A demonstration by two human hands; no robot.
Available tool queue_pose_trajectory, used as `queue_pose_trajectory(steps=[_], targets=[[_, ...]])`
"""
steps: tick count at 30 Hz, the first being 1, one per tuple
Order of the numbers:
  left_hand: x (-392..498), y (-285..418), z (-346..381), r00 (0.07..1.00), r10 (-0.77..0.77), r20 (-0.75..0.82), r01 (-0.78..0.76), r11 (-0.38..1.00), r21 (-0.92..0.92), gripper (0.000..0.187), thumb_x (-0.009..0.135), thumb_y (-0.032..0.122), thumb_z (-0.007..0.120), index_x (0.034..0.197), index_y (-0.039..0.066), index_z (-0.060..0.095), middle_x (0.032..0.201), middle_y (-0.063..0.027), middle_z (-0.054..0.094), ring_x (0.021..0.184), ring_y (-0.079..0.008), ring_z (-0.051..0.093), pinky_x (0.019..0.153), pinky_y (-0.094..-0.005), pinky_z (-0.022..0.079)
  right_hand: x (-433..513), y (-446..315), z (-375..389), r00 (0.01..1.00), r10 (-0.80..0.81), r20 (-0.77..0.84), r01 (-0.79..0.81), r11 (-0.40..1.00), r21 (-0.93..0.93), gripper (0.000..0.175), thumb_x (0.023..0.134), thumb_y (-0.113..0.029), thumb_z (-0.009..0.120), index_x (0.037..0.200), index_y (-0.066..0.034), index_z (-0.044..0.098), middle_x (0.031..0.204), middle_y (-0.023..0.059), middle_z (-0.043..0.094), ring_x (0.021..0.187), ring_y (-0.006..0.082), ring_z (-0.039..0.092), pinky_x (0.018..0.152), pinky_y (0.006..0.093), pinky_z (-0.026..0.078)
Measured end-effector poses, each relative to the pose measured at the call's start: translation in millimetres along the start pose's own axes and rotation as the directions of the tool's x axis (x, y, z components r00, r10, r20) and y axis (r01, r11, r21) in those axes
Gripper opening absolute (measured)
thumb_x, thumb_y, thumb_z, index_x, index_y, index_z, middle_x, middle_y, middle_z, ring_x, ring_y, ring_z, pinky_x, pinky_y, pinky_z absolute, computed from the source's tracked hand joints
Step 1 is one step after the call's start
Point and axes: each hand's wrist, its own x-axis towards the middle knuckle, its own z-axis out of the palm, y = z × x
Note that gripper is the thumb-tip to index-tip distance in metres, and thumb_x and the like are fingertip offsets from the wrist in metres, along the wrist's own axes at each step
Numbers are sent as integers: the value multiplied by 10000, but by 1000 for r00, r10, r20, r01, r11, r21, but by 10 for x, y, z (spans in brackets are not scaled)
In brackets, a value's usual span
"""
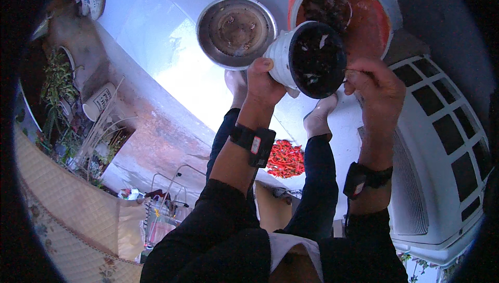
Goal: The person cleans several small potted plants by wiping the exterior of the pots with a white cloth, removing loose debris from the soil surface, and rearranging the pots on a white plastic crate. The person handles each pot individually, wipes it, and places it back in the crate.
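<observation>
A white plastic pot (282, 58) with dark soil (317, 58) inside is tilted with its mouth towards the camera. My left hand (265, 82) grips its side, the thumb lying on the white wall. Close to the pot's right rim, my right hand (374, 82) has its fingertips pinched together; whether something thin is between them cannot be told. Behind the pot stands a wide orange-red tub (366, 21) with a pale rim, holding dark clumps. A round metal basin (239, 62) with brown residue inside sits on the floor to the left of the tub.
Red chili peppers (286, 159) lie in a pile between my legs. At the right is a white outdoor air-conditioner unit (409, 173) with a grille. Potted plants (58, 80) and a white printed cup (93, 109) are at the left, with a quilted cover (70, 181) below.
</observation>
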Motion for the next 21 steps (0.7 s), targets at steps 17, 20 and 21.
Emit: queue_pose_trajectory(steps=[17, 20, 21], targets=[[22, 1, 21, 1000, -28, 8, 28, 997, 71, 833, 661, 343, 714, 1381, -7, 486, 1324, -183, 592, 1207, -356, 588, 1058, -523, 464, 171, 103, -79, 930, -316, 188, 367, 789, -493, 240, 899, -29, 619, 1126, -45, 696, 1098, 97, 644, 995, 206, 649, 841, 320, 524], [27, -14, 30, 999, -35, 21, 33, 995, 91, 846, 669, 343, 712, 1396, -12, 465, 1332, -186, 587, 1222, -350, 581, 1073, -513, 450, 246, 19, 64, 907, -343, 243, 420, 713, -561, 269, 866, 13, 625, 1108, -83, 695, 999, 115, 614, 934, 263, 652, 775, 367, 536], [29, -13, 35, 998, -47, 40, 43, 993, 109, 848, 669, 343, 712, 1397, -14, 463, 1332, -186, 587, 1224, -350, 580, 1076, -510, 447, 267, 3, 86, 902, -335, 273, 432, 680, -593, 235, 888, 25, 615, 1091, -59, 700, 997, 119, 620, 950, 246, 653, 780, 346, 534]])
